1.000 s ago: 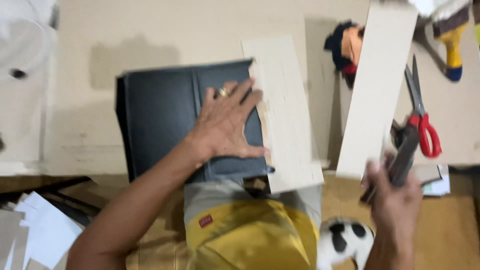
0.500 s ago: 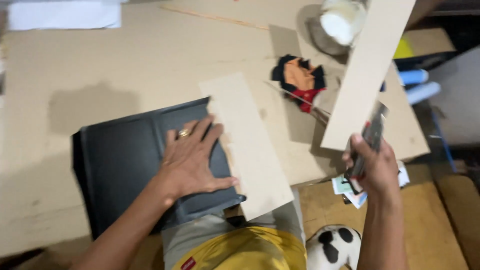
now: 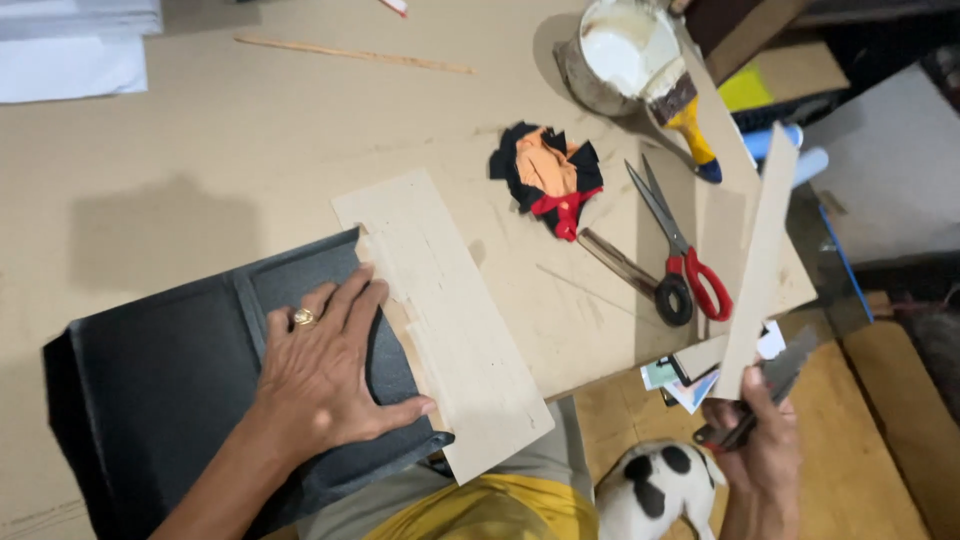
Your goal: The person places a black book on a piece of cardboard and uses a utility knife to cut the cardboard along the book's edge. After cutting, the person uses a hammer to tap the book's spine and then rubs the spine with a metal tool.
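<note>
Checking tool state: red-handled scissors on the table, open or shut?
Open. The scissors lie flat on the cardboard tabletop, blades spread in a narrow V, tips apart, toward the paint can.

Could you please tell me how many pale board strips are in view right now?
2. One pale board strip lies flat on the table, along the dark folder under the left hand. The other strip is held up by the right hand.

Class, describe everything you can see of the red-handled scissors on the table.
The scissors lie flat on the brown tabletop, blades slightly parted and pointing up toward the paint tin. The blades look like grey metal; one handle loop is red, the other black. No hand touches them. They rest between the crumpled cloth and the thin board strip.
</note>
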